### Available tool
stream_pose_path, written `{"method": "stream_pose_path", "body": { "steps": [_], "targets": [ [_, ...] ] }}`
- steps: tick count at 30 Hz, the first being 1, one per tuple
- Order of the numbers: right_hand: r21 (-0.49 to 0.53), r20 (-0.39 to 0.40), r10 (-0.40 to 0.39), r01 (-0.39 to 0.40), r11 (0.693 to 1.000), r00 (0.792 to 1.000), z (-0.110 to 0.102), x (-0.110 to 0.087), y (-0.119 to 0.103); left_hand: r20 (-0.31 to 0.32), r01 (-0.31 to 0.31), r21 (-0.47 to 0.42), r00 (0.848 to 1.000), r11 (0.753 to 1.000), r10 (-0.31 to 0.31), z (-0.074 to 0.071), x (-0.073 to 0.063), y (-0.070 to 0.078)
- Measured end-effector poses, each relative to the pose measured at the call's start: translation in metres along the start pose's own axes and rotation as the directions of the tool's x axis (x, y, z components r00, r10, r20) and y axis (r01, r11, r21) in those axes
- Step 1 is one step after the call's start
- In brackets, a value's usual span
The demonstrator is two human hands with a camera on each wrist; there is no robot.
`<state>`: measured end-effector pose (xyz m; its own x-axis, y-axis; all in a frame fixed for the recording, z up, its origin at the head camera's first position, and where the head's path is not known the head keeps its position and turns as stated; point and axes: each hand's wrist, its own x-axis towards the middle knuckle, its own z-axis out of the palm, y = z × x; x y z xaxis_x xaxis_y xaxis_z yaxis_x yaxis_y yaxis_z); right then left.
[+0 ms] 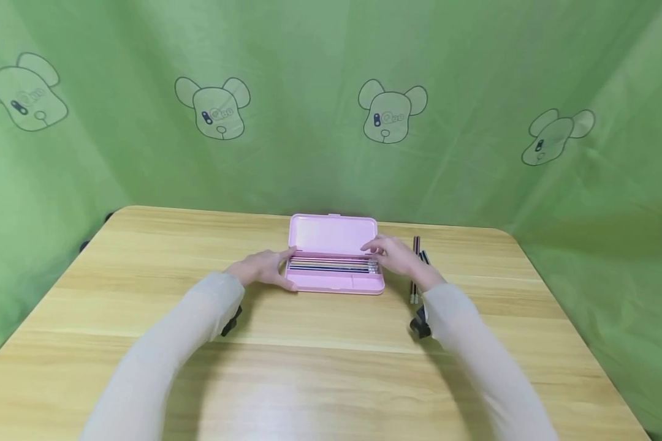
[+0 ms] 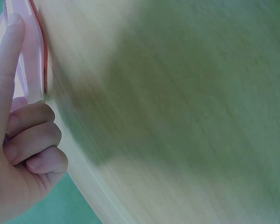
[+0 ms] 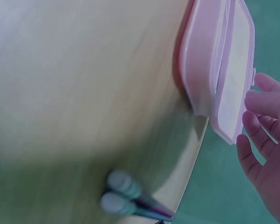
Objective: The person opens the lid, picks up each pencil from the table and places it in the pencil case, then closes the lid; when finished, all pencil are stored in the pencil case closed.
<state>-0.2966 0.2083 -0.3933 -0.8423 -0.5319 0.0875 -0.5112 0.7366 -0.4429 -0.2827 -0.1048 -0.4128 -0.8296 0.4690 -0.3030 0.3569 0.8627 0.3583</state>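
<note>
A pink pencil case (image 1: 320,282) lies with its lid (image 1: 333,234) raised toward the back. Several pencils (image 1: 328,265) lie side by side in its long compartment, their eraser ends to the right. My left hand (image 1: 262,268) holds the left end of the case, thumb along the front corner and forefinger at the back. In the left wrist view its other fingers curl against the case wall (image 2: 33,60). At the right end, my right hand (image 1: 398,254) has loosely bent fingers beside the lid's edge. The right wrist view shows those fingers (image 3: 255,130) spread next to the lid, holding nothing.
More pencils (image 1: 414,288) lie on the wooden table (image 1: 320,367) just right of the case, partly hidden by my right wrist. A green curtain (image 1: 309,165) with mouse-like faces hangs behind the table's far edge.
</note>
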Motion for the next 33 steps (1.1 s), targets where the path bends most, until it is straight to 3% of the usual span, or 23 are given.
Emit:
{"method": "stream_pose_path", "body": {
  "steps": [13, 33],
  "targets": [
    [0.029, -0.042, -0.034, 0.036, 0.999, 0.999, -0.007, -0.027, 0.021, 0.002, -0.002, 0.002, 1.000, 1.000, 0.002, 0.000, 0.000, 0.000],
    [0.086, -0.048, 0.124, -0.119, 0.989, 0.991, -0.021, -0.068, 0.053, 0.003, 0.003, -0.012, 1.000, 1.000, -0.003, -0.003, -0.003, 0.002]
  ]
}}
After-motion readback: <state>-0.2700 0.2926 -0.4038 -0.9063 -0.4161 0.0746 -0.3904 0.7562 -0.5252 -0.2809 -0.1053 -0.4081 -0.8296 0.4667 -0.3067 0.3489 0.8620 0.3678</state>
